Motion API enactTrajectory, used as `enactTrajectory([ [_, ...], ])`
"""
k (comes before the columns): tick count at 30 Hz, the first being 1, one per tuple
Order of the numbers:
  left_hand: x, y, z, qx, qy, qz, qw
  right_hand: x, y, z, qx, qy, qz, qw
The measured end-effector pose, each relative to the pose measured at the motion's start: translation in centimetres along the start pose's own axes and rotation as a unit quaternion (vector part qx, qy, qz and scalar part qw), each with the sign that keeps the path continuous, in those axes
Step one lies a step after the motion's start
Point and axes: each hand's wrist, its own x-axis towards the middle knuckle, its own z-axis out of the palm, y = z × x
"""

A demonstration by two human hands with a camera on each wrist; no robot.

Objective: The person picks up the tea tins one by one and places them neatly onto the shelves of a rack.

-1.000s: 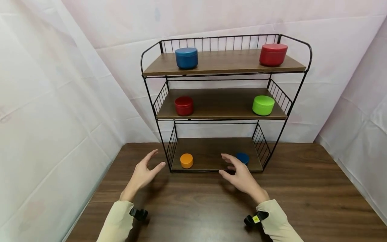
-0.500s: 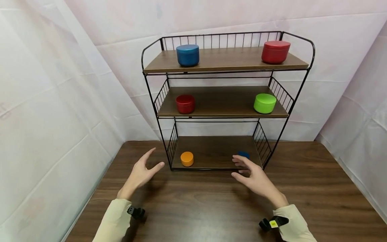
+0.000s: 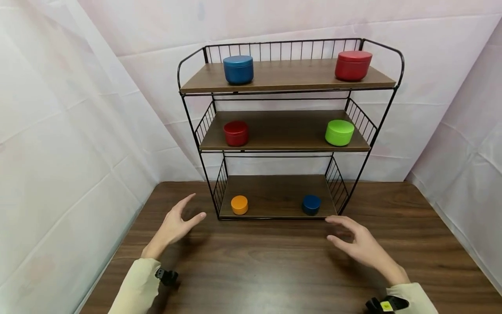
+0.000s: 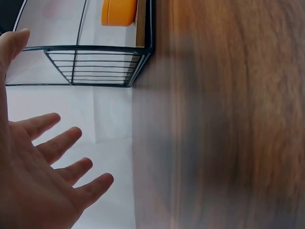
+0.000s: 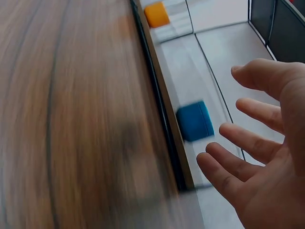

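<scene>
My left hand [image 3: 173,226] hovers over the table, left of the shelf rack, fingers spread and holding nothing. My right hand [image 3: 362,244], also holding nothing with fingers loosely spread, is in front of the rack's lower right corner. Nearest to it is a small dark blue round tin [image 3: 311,205] on the bottom shelf, seen bright in the right wrist view. An orange round tin [image 3: 239,205] stands at that shelf's left. On the middle shelf are a dark red tin [image 3: 236,133] and a lime green tin [image 3: 339,132]. Up top sit a larger blue tin [image 3: 238,69] and a red tin [image 3: 353,66].
The three-tier rack has brown wooden boards and a black wire frame [image 3: 198,152] with wire side rails. It stands at the back of a dark wooden table [image 3: 251,266]. White cloth [image 3: 70,131] hangs behind and at both sides.
My right hand has moved right and toward me, away from the dark blue tin, which now shows fully. My left hand has shifted slightly left.
</scene>
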Motion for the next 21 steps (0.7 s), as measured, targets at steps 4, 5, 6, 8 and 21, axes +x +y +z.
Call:
enactTrajectory([
  [4,-0.1,-0.2,-0.6,0.011,0.001,0.004,0.9999,-1.0,0.9,-1.7,-0.030,0.007,0.010,0.9995],
  [5,-0.1,-0.3,-0.7,0.013,0.003,0.005,0.9999,-1.3,1.1,-2.2,-0.036,0.007,0.015,0.9992],
  [6,-0.1,-0.4,-0.8,0.014,0.005,0.007,0.9999,-1.6,1.3,-2.7,-0.044,0.006,0.020,0.9988],
  [8,-0.1,-0.5,-1.0,0.016,0.006,0.009,0.9998,-2.1,1.7,-3.6,-0.056,0.010,0.037,0.9977],
  [21,-0.6,-1.6,-2.1,0.050,0.020,0.015,0.9984,-4.4,4.5,-7.6,-0.117,0.033,0.092,0.9883],
])
